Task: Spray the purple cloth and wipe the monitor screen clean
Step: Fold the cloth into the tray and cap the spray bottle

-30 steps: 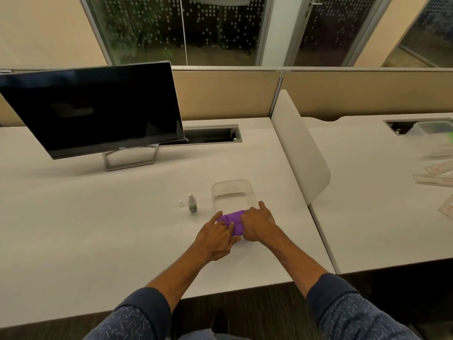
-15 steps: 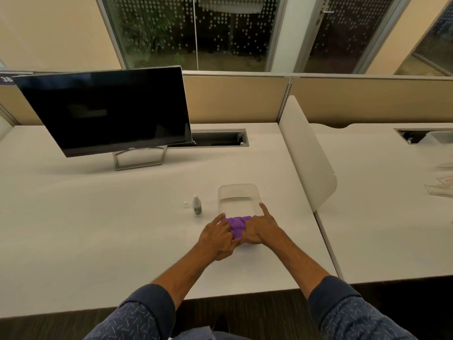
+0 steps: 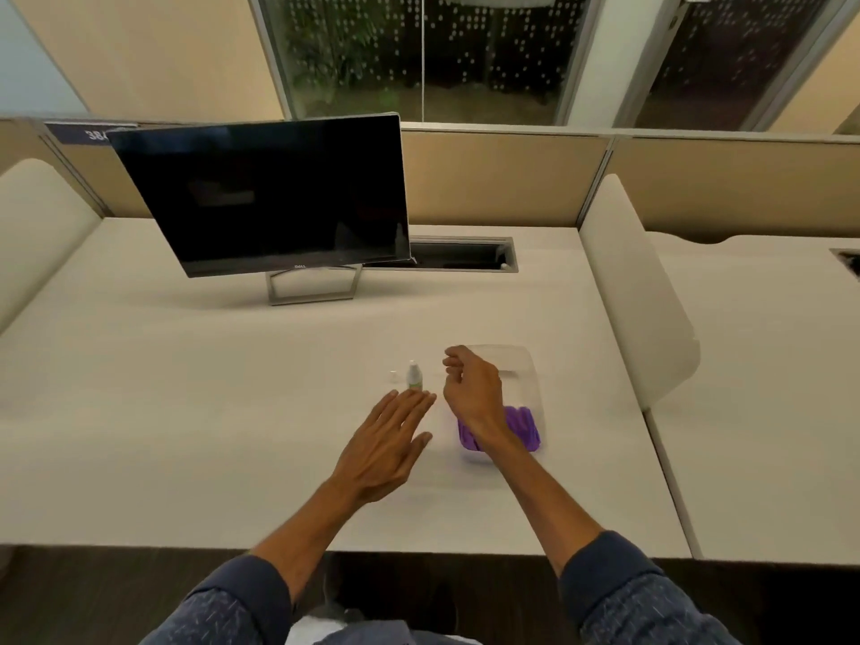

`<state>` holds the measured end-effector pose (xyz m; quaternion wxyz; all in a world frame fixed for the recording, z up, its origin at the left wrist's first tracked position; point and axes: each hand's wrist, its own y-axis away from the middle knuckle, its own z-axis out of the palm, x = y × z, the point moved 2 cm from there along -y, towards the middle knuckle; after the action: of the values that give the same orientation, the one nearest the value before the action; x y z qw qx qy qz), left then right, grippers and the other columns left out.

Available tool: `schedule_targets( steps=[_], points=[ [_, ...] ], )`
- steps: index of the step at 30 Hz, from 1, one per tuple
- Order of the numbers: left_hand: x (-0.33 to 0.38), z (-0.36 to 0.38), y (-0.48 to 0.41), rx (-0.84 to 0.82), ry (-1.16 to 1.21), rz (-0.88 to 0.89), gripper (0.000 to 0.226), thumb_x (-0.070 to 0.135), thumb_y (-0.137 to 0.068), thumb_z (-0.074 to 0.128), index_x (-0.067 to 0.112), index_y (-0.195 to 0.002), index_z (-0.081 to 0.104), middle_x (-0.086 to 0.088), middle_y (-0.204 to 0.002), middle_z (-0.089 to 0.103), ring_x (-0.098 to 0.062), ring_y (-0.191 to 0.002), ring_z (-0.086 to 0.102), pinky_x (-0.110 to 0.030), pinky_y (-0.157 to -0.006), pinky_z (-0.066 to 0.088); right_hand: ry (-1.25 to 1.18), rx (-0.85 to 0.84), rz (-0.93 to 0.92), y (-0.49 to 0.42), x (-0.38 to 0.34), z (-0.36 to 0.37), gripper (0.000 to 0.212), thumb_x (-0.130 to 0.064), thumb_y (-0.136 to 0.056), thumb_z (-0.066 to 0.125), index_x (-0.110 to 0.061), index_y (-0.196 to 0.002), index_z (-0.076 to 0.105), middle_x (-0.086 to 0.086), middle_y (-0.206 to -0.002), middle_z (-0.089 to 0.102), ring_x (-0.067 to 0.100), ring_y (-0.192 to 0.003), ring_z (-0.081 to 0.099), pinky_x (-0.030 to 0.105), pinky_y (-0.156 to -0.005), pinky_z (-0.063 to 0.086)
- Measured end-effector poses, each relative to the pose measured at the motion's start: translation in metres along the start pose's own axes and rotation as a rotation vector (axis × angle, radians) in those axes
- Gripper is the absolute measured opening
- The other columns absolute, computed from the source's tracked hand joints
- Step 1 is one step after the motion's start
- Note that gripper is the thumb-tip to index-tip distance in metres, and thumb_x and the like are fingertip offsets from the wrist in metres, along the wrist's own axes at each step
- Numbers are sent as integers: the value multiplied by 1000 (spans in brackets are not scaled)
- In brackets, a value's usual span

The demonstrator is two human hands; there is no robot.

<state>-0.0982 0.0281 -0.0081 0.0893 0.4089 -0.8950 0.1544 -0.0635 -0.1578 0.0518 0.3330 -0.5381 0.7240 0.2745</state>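
The purple cloth [image 3: 523, 428] lies bunched on the white desk [image 3: 186, 412], partly under my right wrist. A small white spray bottle [image 3: 413, 376] stands upright just left of centre, its clear cap [image 3: 393, 376] beside it. My left hand [image 3: 388, 442] hovers flat with fingers spread, fingertips just below the bottle. My right hand [image 3: 472, 388] is raised above the cloth, fingers loosely curled and holding nothing, to the right of the bottle. The dark monitor [image 3: 274, 193] stands tilted on its metal stand at the back left.
A clear plastic tray [image 3: 521, 365] lies behind the cloth. A cable slot [image 3: 460, 256] is cut into the desk behind it. White curved dividers [image 3: 637, 290] bound the desk right and left. Beige partition panels run along the back.
Both hands have let go of the purple cloth. My left hand moved left and opened flat near the bottle; my right hand lifted off the cloth toward the bottle. The view shifted right.
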Motion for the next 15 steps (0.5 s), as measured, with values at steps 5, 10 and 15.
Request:
schedule_targets(
  steps=[5, 10, 15],
  points=[
    [-50, -19, 4, 108, 97, -219, 49, 34, -116, 39, 18, -162, 44, -1, -162, 53, -20, -150, 47, -41, -128, 34, -100, -151, 72, 4, -12, 44, 64, -34, -108, 57, -15, -165, 34, 7, -168, 42, 27, -152, 43, 39, -122, 39],
    [-86, -9, -20, -35, 103, -383, 44, 17, -109, 51, 12, -152, 54, -8, -152, 59, -31, -142, 55, -46, -115, 45, -78, -134, 165, -1, -3, 72, 66, -25, -109, 57, -13, -166, 28, 8, -169, 39, 29, -154, 40, 34, -119, 36],
    [-99, 4, -56, -174, 114, -431, 43, 16, -109, 54, 15, -152, 54, -6, -153, 56, -31, -135, 55, -42, -106, 46, -39, -93, 229, -10, 7, 94, 72, -10, -100, 70, -13, -163, 34, 12, -158, 52, 32, -141, 55, 35, -111, 45]
  ],
)
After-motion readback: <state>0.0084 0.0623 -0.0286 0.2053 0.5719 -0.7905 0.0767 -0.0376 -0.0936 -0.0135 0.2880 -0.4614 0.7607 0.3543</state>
